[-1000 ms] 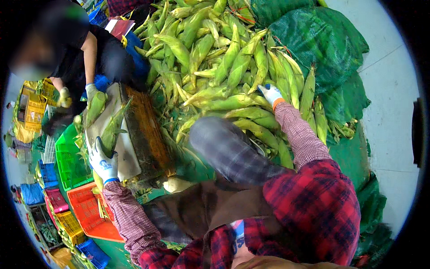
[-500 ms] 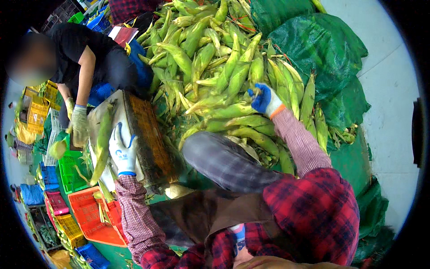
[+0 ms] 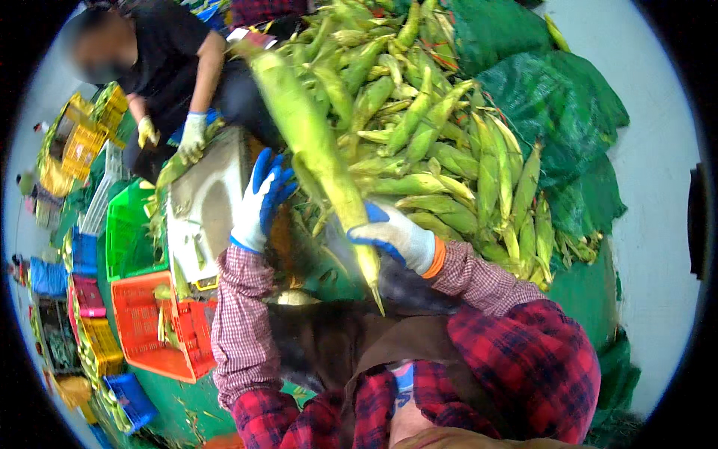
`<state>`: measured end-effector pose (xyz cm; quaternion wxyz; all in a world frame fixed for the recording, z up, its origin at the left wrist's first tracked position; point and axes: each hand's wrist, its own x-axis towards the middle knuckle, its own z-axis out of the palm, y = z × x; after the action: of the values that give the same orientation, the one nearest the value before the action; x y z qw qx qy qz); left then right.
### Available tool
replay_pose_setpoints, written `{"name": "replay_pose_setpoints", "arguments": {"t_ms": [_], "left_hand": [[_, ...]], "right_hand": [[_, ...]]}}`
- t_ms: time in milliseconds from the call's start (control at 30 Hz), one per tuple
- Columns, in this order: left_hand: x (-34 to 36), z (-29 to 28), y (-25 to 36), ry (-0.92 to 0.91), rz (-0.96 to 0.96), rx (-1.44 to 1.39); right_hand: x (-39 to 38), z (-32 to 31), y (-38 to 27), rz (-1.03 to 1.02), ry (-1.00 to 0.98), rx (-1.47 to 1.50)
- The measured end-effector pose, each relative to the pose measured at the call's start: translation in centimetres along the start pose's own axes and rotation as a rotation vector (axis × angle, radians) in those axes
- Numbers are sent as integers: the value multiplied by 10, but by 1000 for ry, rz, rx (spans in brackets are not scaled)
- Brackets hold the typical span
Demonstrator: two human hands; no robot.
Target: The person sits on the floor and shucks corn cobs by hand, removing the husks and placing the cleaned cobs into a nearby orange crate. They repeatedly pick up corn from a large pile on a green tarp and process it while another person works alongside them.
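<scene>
Corn in a long, tapering, yellow-green husk [image 3: 319,153] hangs at a slant in front of the person, its blurred thick end up and to the left, its thin tip pointing down above the dark brown cloth apron [image 3: 321,337]. The right hand, in a white knit glove with blue-coated fingers and an orange cuff [image 3: 396,236], grips this ear near its narrow lower end, fingers closed about the husk. The left hand, in a matching glove with a blue cuff [image 3: 262,200], holds nothing; its fingers are spread wide just beside the ear, and whether a fingertip touches it one cannot tell.

Beyond the ear, a large heap of unhusked green corn [image 3: 426,135] lies against bulging dark green woven sacks [image 3: 557,112]. To the left stands a low, box-like stand with a worn whitish top [image 3: 206,206]. At its far end a co-worker in black clothing [image 3: 168,52] rests one pale-gloved hand [image 3: 193,138] on another green ear [image 3: 173,170]. A bright green plastic crate [image 3: 134,232] and an orange-red plastic crate [image 3: 142,333] sit left of the stand.
</scene>
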<state>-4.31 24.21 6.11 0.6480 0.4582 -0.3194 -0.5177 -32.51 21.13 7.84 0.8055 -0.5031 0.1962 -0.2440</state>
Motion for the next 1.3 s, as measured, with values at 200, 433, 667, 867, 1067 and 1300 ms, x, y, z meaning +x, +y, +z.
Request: {"name": "replay_pose_setpoints", "arguments": {"t_ms": [200,433,667,867,1067,1300], "left_hand": [[-19,-55,22,246,164,-374],[-45,-92,57,544,340,717],[-67,-132,56,547,476,1798],[-51,-132,52,446,478,1983],[-19,-137,48,691,421,2113],[-26,-82,55,496,572,2016]], "right_hand": [[34,15,1,31,-121,-305],[4,-205,15,-62,636,-1003],[-116,-335,55,617,1182,-1426],[-118,-324,69,695,1125,-1276],[-101,-364,94,718,1220,-1240],[-115,-316,57,196,963,-293]]}}
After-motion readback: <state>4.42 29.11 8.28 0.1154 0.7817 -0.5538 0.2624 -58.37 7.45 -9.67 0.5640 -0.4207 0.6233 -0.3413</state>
